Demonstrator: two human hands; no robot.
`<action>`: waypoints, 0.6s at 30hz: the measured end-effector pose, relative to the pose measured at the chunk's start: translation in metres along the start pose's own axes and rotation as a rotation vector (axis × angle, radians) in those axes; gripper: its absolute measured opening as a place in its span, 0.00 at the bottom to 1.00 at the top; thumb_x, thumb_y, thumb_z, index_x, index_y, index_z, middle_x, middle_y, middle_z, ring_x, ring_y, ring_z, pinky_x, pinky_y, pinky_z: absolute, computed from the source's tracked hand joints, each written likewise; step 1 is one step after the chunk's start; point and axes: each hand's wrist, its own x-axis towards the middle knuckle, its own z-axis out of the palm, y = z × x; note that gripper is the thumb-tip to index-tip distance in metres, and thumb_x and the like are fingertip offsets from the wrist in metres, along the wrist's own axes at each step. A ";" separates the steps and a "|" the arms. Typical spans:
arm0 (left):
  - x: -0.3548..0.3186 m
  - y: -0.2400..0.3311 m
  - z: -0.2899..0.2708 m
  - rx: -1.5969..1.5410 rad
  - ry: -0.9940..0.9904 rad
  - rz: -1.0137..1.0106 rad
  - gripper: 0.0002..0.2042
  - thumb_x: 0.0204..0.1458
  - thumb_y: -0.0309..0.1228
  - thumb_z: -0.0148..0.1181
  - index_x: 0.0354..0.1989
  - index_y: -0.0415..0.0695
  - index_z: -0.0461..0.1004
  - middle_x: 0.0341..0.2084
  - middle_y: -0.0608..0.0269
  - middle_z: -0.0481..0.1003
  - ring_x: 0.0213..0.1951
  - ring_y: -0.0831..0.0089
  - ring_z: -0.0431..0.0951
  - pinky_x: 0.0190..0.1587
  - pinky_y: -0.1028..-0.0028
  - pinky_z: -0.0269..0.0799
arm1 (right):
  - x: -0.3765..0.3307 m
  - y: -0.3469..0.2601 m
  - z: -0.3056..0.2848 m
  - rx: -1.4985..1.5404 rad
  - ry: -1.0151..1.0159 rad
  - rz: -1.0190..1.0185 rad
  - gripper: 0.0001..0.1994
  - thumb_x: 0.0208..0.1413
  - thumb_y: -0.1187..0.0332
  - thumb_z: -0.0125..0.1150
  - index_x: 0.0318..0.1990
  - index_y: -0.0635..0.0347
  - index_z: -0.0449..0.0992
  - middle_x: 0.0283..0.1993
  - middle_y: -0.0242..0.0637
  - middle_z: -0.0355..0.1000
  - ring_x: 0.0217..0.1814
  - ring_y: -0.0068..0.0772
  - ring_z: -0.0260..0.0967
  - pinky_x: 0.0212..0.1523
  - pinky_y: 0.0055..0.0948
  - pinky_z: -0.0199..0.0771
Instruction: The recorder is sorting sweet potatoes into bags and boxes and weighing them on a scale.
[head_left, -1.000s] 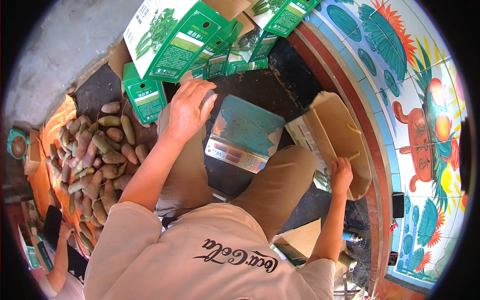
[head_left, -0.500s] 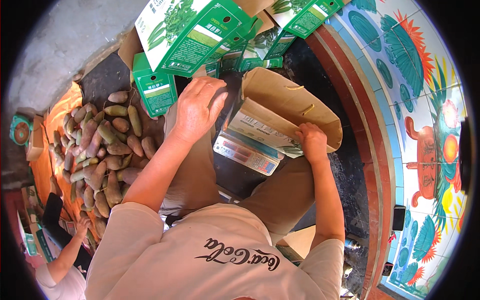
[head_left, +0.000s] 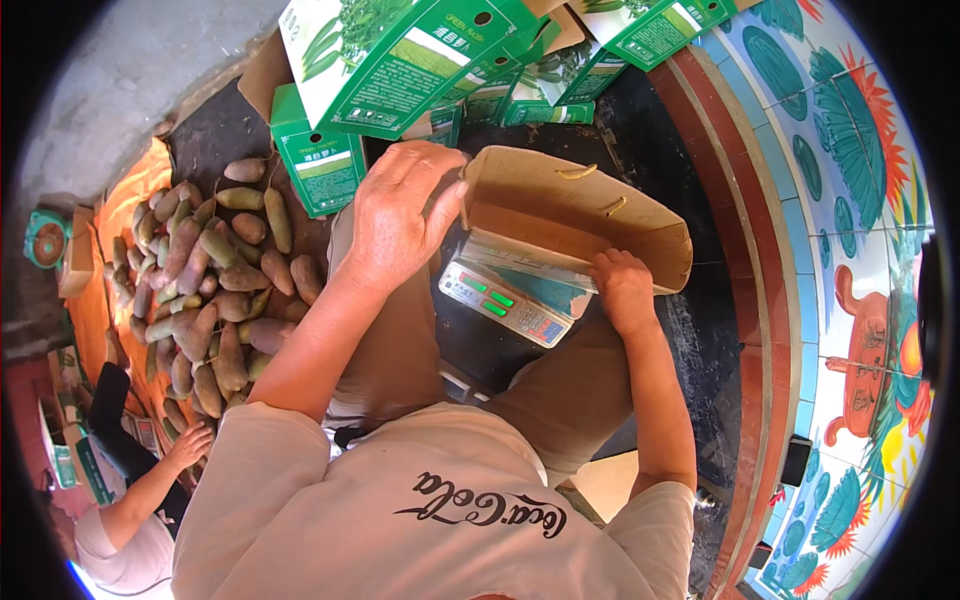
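An opened brown cardboard carton with yellow rope handles sits over a digital scale between my knees. Green digits are lit on the scale's panel. My right hand has its fingers closed over the carton's near right edge. At the carton's left end is my left hand, its thumb and fingers apart. Its fingertips come up to the carton's edge; whether they touch cannot be told. The inside of the carton that shows is bare board.
Reddish-green radishes lie heaped on the left, partly on an orange sheet. Green-and-white printed cartons stand stacked ahead. A painted tile wall curves along the right. Another person's hand is beside the heap.
The carton has tipped, so its inside shows more and its printed near side less. My left hand has moved right, up to its edge. The scale's digits now glow green.
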 end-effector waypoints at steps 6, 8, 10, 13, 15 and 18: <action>0.000 -0.003 0.002 0.002 0.012 0.003 0.09 0.47 0.28 0.58 0.35 0.39 0.73 0.34 0.54 0.74 0.39 0.57 0.73 0.43 0.66 0.68 | -0.002 -0.003 -0.001 0.017 -0.028 0.034 0.06 0.40 0.69 0.62 0.24 0.56 0.70 0.26 0.35 0.67 0.33 0.37 0.67 0.32 0.33 0.67; 0.000 -0.005 0.006 -0.011 0.036 0.022 0.09 0.44 0.27 0.60 0.34 0.39 0.73 0.33 0.55 0.74 0.38 0.57 0.73 0.42 0.65 0.68 | -0.005 -0.001 0.000 0.009 -0.032 0.026 0.05 0.41 0.69 0.60 0.24 0.56 0.70 0.27 0.36 0.67 0.32 0.37 0.68 0.32 0.33 0.68; 0.001 -0.005 0.008 -0.026 0.062 0.039 0.10 0.41 0.26 0.61 0.33 0.39 0.73 0.32 0.55 0.74 0.37 0.57 0.73 0.40 0.64 0.69 | -0.006 0.001 -0.001 -0.017 -0.059 0.010 0.03 0.42 0.70 0.58 0.24 0.56 0.70 0.26 0.36 0.68 0.31 0.37 0.68 0.32 0.33 0.68; 0.001 -0.003 0.009 -0.058 0.064 0.041 0.08 0.45 0.26 0.59 0.34 0.38 0.74 0.32 0.55 0.75 0.37 0.58 0.73 0.41 0.66 0.69 | -0.006 0.005 -0.003 -0.090 -0.114 -0.022 0.01 0.43 0.71 0.55 0.25 0.55 0.71 0.26 0.35 0.68 0.31 0.37 0.69 0.32 0.33 0.69; 0.002 -0.003 0.009 -0.099 0.075 0.056 0.08 0.44 0.26 0.60 0.33 0.38 0.74 0.32 0.55 0.75 0.37 0.57 0.74 0.41 0.65 0.69 | -0.005 0.007 -0.005 -0.141 -0.145 -0.043 0.01 0.43 0.72 0.54 0.25 0.55 0.72 0.26 0.35 0.68 0.31 0.36 0.69 0.32 0.33 0.70; 0.002 -0.004 0.011 -0.110 0.102 0.042 0.08 0.43 0.26 0.60 0.33 0.38 0.74 0.31 0.55 0.75 0.37 0.58 0.74 0.42 0.65 0.70 | -0.002 0.011 -0.007 -0.174 -0.203 -0.064 0.03 0.42 0.73 0.54 0.26 0.56 0.73 0.27 0.35 0.70 0.32 0.36 0.70 0.33 0.33 0.71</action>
